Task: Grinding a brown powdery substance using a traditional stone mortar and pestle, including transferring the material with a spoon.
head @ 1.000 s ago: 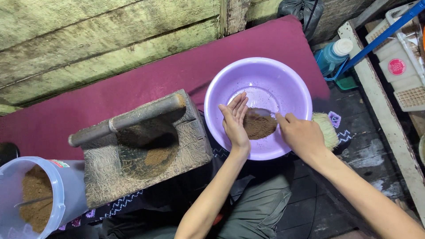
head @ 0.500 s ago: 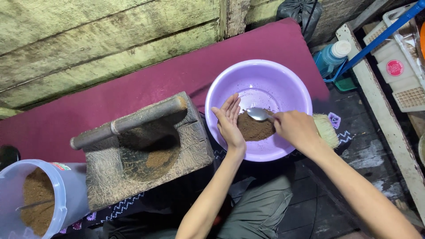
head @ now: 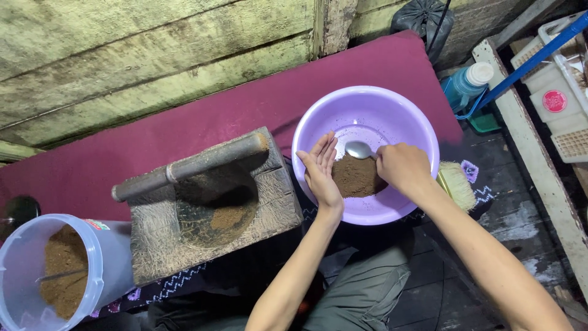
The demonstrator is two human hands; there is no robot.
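Right of centre in the frame, a purple bowl (head: 367, 104) sits on a dark red mat (head: 202, 132), and both hands are inside it. The right hand (head: 401, 168) is closed around the handle of a metal spoon (head: 358, 149); the handle is hidden in the fist, and only the spoon's round head shows, lying at the top edge of a mound of brown powder (head: 358, 178) on the bowl's floor. The left hand (head: 321, 168) is open and flat, fingers together and pointing toward the upper part of the frame, standing on its edge against the left side of the powder. It holds nothing.

Left of the bowl, in the middle of the frame, stands a stone grinding slab (head: 208, 211) with a little brown powder in its hollow. A stone roller (head: 190, 165) lies across its upper edge. In the lower left corner is a clear plastic tub (head: 101, 270) partly filled with the same brown powder.

Just right of the bowl, partly under the right forearm, lies a pale brush (head: 458, 184). A blue bottle (head: 468, 83) with a white cap stands at the upper right, next to a white crate (head: 560, 98).
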